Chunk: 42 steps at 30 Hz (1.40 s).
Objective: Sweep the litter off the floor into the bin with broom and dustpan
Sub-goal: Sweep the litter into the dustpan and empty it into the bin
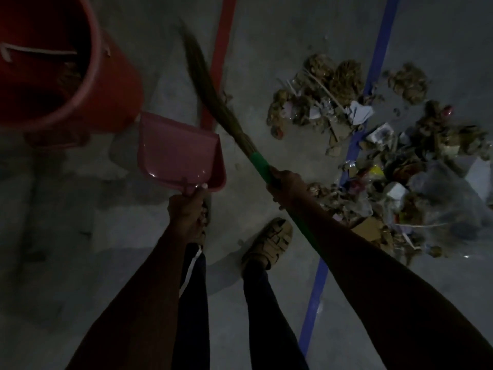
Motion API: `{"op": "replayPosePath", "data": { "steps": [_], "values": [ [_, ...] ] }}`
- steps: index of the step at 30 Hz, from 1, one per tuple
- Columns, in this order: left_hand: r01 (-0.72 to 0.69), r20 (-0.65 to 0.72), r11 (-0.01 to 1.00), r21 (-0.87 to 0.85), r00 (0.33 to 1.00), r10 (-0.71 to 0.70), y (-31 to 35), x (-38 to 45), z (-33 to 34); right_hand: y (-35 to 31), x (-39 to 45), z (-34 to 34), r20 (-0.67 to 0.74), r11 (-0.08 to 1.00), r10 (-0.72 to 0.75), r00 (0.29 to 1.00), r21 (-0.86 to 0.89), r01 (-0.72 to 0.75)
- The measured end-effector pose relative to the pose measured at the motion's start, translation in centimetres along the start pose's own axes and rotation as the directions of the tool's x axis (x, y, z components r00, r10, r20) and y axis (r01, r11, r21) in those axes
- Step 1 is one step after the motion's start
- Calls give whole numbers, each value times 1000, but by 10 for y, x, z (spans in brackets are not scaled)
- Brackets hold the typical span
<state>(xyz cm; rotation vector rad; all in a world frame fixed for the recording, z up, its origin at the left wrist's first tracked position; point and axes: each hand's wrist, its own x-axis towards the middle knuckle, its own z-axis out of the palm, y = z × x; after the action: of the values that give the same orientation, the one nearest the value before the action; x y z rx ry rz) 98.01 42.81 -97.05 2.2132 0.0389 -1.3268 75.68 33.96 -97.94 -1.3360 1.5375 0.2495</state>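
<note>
At frame's top left, the bin [88, 76] is cut off.

Red bin [106, 84], pink dustpan [176, 153], green-handled broom [260, 164], blue floor stripe [317, 297].

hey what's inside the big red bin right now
Inside the round red plastic bin, some brownish dry litter lies against the inner wall, with a whitish strip across the opening. The bottom is too dark to see.
</note>
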Motion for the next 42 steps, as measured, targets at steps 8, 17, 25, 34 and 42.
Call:
{"op": "replayPosePath", "data": {
  "steps": [8,17,25,34,42],
  "values": [
    [-15,48,996,85,999,11,-24,36,29,39,44,6,-94,999,-25,995,-41,21],
    [-154,121,942,298,985,122,-24,33,75,98,43,-31,-188,902,246,951,402,-154],
    [-257,211,899,355,959,191,-17,16,115,170,13,-32,-270,650,455,849,752,-110],
    [-270,259,879,393,950,176,-21,-8,140,236,-38,-27,-588,856,425,688,509,-94],
    [-262,256,882,391,952,170,-27,-8,142,240,-63,-2,-672,974,144,726,227,17]
  ]
}}
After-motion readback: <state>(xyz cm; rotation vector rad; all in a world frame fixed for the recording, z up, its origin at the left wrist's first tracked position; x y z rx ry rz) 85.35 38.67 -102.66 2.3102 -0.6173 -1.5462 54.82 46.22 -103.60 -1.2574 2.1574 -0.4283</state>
